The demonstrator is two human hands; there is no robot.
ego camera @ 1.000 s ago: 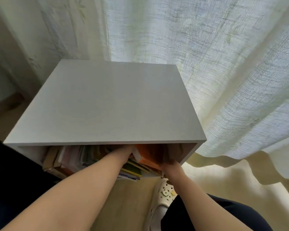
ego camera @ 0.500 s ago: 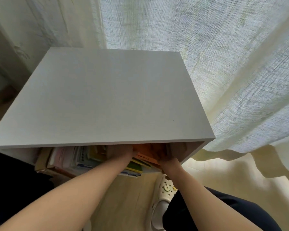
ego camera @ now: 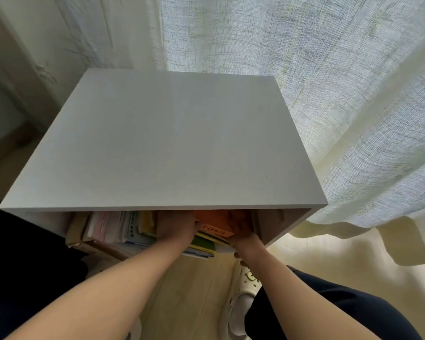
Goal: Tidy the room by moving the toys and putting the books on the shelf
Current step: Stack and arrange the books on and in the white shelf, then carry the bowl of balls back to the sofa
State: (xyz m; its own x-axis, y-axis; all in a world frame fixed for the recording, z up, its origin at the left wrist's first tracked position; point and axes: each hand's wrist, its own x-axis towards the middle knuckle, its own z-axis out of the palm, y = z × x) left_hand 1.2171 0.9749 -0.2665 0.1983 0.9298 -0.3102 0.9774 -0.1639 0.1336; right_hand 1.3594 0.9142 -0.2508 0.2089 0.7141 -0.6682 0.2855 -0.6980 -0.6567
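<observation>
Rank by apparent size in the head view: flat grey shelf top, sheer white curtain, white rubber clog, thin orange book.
1. flat grey shelf top and sheer white curtain: too alike to rank; the curtain runs off frame.
2. white rubber clog, only partly showing and nearer the camera.
3. thin orange book, mostly hidden under the shelf top.

We cannot see how the left hand (ego camera: 176,229) grips: the shelf (ego camera: 167,143) top hides its fingers. The right hand (ego camera: 246,238) is lost in shadow against the orange book (ego camera: 212,220). The writing on the book's edge, between our hands, is too small to read. The tops of the books (ego camera: 113,228) left of the left hand are hidden. The shoe (ego camera: 239,303) below the right hand is partly covered.
</observation>
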